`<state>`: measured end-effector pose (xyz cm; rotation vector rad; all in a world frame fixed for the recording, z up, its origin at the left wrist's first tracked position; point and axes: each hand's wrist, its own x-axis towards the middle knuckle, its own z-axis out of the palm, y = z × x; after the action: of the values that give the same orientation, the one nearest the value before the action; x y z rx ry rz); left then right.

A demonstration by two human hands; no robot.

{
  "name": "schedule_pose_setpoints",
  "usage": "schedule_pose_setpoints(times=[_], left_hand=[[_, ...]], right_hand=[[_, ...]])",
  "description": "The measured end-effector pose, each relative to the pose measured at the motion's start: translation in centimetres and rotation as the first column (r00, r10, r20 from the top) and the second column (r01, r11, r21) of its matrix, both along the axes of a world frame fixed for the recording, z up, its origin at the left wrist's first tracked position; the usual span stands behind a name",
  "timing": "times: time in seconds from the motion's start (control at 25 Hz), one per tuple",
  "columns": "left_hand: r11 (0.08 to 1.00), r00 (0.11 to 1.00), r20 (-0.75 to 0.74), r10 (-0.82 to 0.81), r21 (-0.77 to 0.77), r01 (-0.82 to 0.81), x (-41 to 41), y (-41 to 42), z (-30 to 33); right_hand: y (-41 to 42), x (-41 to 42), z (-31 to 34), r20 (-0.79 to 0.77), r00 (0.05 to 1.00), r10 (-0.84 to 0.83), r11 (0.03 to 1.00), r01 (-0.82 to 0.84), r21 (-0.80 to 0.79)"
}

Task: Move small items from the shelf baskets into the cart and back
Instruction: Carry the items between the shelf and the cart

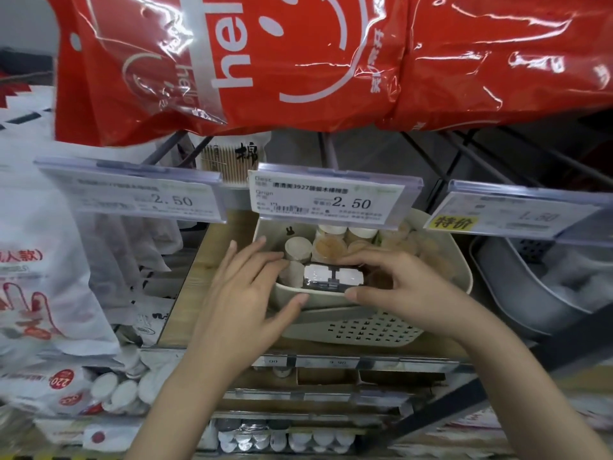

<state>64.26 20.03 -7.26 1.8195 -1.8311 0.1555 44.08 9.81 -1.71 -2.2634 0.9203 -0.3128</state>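
A cream plastic basket (462,270) stands on the wooden shelf and holds several small round tubs (298,249). A small flat pack (331,277), white with a dark frame, lies just inside its front wall. My left hand (245,287) grips the basket's front-left rim, with the fingers inside next to the pack's left end and the thumb on the outer wall. My right hand (408,287) curls its fingers over the pack's right end, and its thumb presses the front wall. No cart is in view.
A price tag (328,197) reading 2.50 hangs over the basket's back edge. Red plastic bags (298,61) hang low overhead. A perforated cream tray (371,330) sits under the basket and a grey basket (530,293) beside it. White packets (43,260) crowd the left.
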Motion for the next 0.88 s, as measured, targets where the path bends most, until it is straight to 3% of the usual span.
schedule_pose_setpoints(times=[0.2,0.48,0.56,0.68,0.76,0.88], left_hand=[[0.997,0.998,0.012,-0.057,0.058,0.056,0.0,-1.1,1.4],[0.995,0.963,-0.259,-0.073,0.041,0.086,1.0,-1.8,2.2],[0.998,0.961,-0.272,-0.045,0.036,0.057,1.4,-1.9,2.4],[0.998,0.990,-0.137,-0.034,0.056,0.042,1.8,-2.1,2.6],[0.990,0.991,-0.127,-0.038,0.127,0.054,1.5,-2.4,3.0],[0.963,0.969,-0.245,-0.045,0.247,0.107,0.6,-3.1,3.5]], right_hand=[[-0.4,1.5,0.3,0.044,0.998,0.042,0.997,-0.045,0.055],[-0.8,1.4,-0.1,0.113,0.993,0.043,0.996,-0.052,0.073],[-1.1,0.9,-0.2,0.006,0.999,0.052,0.998,-0.052,0.016],[-1.4,0.1,-0.6,-0.212,0.977,0.012,0.993,-0.036,-0.111],[-1.3,-0.2,-0.9,-0.226,0.974,-0.027,0.985,-0.012,-0.170],[-1.1,-0.6,-1.3,-0.164,0.985,-0.051,0.977,0.016,-0.210]])
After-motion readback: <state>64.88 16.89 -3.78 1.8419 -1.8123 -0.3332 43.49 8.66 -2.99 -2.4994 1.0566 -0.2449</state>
